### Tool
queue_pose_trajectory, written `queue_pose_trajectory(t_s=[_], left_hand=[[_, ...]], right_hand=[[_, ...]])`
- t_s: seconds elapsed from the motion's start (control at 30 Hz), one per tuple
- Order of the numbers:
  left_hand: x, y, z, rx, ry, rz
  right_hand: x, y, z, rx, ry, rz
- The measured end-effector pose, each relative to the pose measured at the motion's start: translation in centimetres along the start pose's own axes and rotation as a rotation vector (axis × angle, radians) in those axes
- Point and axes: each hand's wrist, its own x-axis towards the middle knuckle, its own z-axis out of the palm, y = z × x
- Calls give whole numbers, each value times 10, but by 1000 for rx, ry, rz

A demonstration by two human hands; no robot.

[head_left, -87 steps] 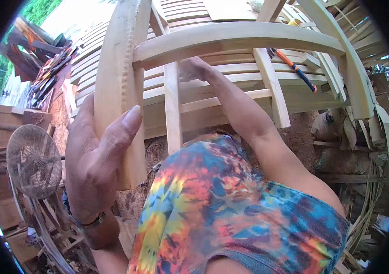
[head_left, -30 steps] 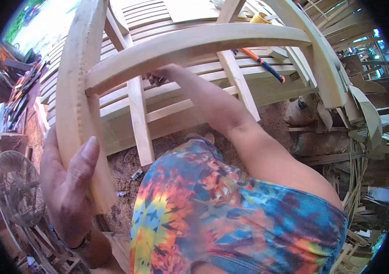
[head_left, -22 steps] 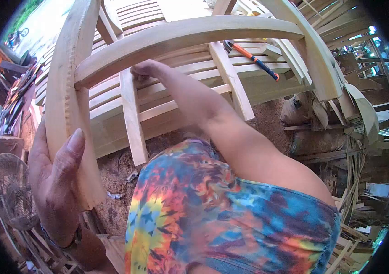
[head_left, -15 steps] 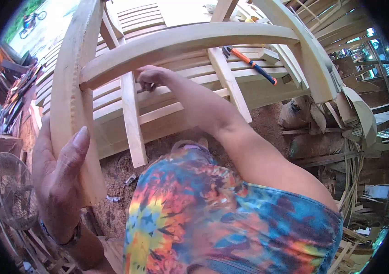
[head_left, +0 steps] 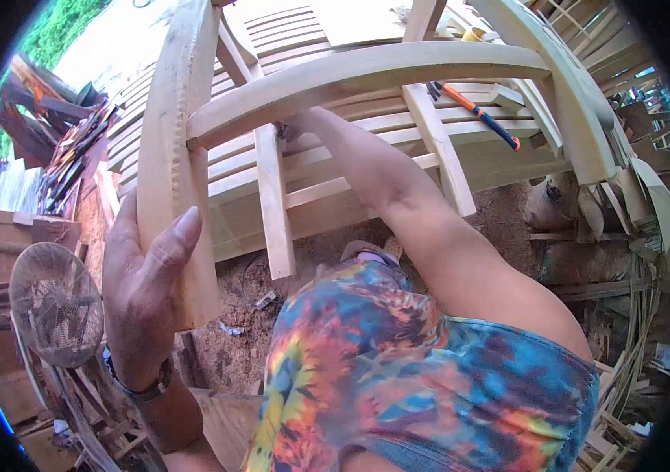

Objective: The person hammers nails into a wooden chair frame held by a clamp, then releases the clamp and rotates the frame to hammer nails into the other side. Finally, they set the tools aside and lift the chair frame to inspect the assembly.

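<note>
My left hand [head_left: 144, 271] is wrapped round the lower end of a thick pale wooden post [head_left: 173, 157], thumb on its near face. A curved wooden rail [head_left: 366, 67] joins this post to another at the right. Beneath that rail my right hand [head_left: 294, 130] reaches in beside an upright wooden bar [head_left: 272, 189]; the rail and shadow hide most of its fingers. Over the slatted wooden surface [head_left: 335, 145] lies a hammer [head_left: 476, 114] with an orange and dark blue handle, right of my right hand.
A round fan [head_left: 57, 305] stands at the left, below a pile of wood scraps [head_left: 75, 157]. Sawdust covers the ground [head_left: 240, 322] under the frame. More timber offcuts [head_left: 626, 315] are stacked at the right, and a yellow object [head_left: 472, 35] sits at the top.
The whole view has shifted, so the frame and hands appear farther right. My right hand has gone farther behind the curved rail. My left hand keeps its hold on the post.
</note>
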Motion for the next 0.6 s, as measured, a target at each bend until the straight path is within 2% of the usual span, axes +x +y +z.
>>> queue_pose_trajectory(t_s=[0.23,0.3,0.33,0.37,0.6], left_hand=[[2,-2,2,18,-13,14],[3,-1,2,19,-17,22],[2,0,2,23,-16,12],[2,2,2,27,-15,4],[4,-3,-1,-50,-58,22]], right_hand=[[-5,39,-35,-103,-211,197],[16,50,-51,-168,-164,219],[-15,20,-55,-141,-86,43],[-23,6,-56,-115,-50,-23],[18,-21,-24,-20,47,-81]])
